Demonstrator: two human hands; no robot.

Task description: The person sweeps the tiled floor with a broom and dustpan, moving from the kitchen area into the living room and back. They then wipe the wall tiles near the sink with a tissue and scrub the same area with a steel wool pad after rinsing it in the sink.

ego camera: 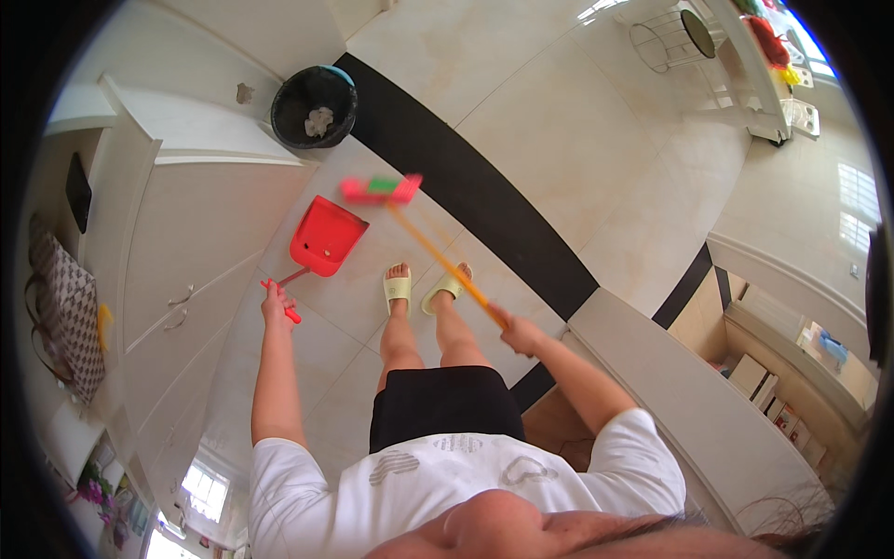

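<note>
My left hand point(277, 305) grips the red handle of a red dustpan point(328, 237), whose pan rests on the pale tiled floor in front of the cabinet. A few small dark and light bits lie inside the pan. In my right hand point(520, 334) is the yellow stick of a broom point(440, 257). Its pink and green head point(382, 189), blurred, is just beyond the dustpan's open edge and apart from it. Whether the bristles touch the floor cannot be seen.
A black-lined bin point(314, 108) with crumpled white paper stands by the wall. White cabinets point(202, 223) run along the left. A black floor strip point(475, 182) crosses the tiles ahead. My slippered feet point(398, 286) are near the dustpan. A wire-frame stool point(674, 42) stands far right.
</note>
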